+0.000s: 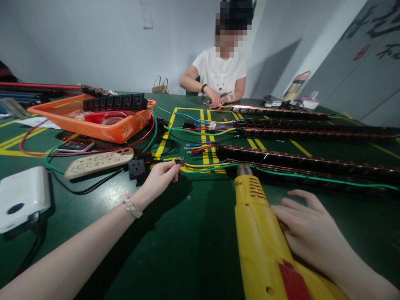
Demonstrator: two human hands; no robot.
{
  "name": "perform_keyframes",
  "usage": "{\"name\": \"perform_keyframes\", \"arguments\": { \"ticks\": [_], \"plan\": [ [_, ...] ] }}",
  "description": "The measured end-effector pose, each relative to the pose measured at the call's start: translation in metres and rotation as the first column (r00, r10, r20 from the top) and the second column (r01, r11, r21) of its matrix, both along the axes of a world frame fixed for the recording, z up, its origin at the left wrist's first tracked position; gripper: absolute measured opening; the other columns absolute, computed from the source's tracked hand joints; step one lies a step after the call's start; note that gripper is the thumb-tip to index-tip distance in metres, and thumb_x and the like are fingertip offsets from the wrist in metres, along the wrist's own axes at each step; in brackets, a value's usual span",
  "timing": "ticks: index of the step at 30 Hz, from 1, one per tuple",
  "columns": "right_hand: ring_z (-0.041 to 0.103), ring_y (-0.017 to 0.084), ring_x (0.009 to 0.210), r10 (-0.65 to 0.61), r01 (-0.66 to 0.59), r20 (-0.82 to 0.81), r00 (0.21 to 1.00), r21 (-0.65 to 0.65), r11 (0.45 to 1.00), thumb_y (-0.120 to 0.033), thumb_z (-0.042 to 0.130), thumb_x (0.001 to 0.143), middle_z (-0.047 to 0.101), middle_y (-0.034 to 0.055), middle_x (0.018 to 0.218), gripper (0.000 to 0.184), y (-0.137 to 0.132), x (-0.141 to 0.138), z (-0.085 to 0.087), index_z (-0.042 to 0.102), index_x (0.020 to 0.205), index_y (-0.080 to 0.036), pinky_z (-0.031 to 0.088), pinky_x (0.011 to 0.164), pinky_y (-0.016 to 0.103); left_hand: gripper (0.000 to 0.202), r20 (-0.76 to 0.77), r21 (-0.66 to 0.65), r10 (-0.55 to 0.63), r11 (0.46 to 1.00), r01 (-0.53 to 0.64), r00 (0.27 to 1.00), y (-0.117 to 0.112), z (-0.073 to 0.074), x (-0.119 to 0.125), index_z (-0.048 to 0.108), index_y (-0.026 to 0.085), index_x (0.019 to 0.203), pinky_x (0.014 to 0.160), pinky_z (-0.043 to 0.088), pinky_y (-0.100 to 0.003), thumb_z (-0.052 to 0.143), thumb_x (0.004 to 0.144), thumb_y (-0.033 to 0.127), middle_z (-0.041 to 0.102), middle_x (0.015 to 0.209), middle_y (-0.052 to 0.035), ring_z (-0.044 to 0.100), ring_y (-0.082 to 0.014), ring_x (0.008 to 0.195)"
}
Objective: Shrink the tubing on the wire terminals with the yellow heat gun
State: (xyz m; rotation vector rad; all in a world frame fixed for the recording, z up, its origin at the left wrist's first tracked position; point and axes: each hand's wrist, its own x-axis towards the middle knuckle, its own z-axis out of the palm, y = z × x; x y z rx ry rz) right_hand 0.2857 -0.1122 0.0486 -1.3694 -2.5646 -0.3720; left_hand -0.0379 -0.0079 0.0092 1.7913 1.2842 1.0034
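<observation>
My left hand [164, 177] is closed in a pinch at the end of a green wire [206, 170], which has a red sleeve near my fingertips. A yellow wire [200, 166] runs just beside it, and a black socket block [136, 170] lies left of the hand. A yellow heat gun [254, 225] with a red switch fills the lower middle, its metal nozzle pointing away toward the wires. Against the gun's right side is my right hand [304, 221], fingers partly bent and apart, the index finger lifted. Where its other fingertips meet the gun is partly hidden.
Long black socket strips [300, 160] with wire leads lie across the right. An orange basket [125, 131] holding another strip, a phone [76, 145], a patterned beige case [100, 163] and a white device [26, 196] are at left. A co-worker [223, 75] handles wires opposite.
</observation>
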Motion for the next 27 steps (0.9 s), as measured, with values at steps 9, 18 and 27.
{"name": "perform_keyframes", "arguments": {
  "ticks": [9,18,27],
  "plan": [
    [0.050,0.016,0.057,0.097,-0.096,-0.066,0.993,0.020,0.995,0.000,0.043,0.062,0.054,-0.0015,0.053,0.024,0.007,-0.042,0.001,0.053,0.060,-0.021,0.033,0.092,0.041,0.039,-0.024,0.009,0.009,1.000,-0.009,1.000,0.000,0.001,0.001,0.052,0.017,0.055,0.059,0.037,-0.025,0.044,0.086,0.041,0.055,0.056,0.0001,0.051,-0.0133,0.056],
    [0.048,0.017,0.061,0.231,-0.231,-0.001,0.973,0.030,0.973,-0.007,0.048,0.057,0.054,-0.0010,0.052,0.014,0.020,-0.086,-0.004,0.054,0.059,-0.020,0.026,0.096,0.038,0.040,0.011,0.009,0.023,1.000,-0.023,1.000,0.001,-0.002,0.001,0.049,0.016,0.056,0.055,0.035,-0.024,0.045,0.087,0.042,0.050,0.054,0.0016,0.047,-0.0118,0.054],
    [0.047,0.017,0.064,0.284,-0.284,0.019,0.959,-0.027,0.959,-0.011,0.050,0.059,0.059,-0.0009,0.056,0.011,0.019,-0.108,-0.005,0.055,0.062,-0.020,0.022,0.098,0.038,0.037,0.036,0.007,0.029,1.000,-0.030,0.999,-0.001,0.000,0.002,0.047,0.016,0.060,0.049,0.027,-0.023,0.047,0.085,0.043,0.041,0.055,0.0033,0.039,-0.0105,0.052]
  ]
}}
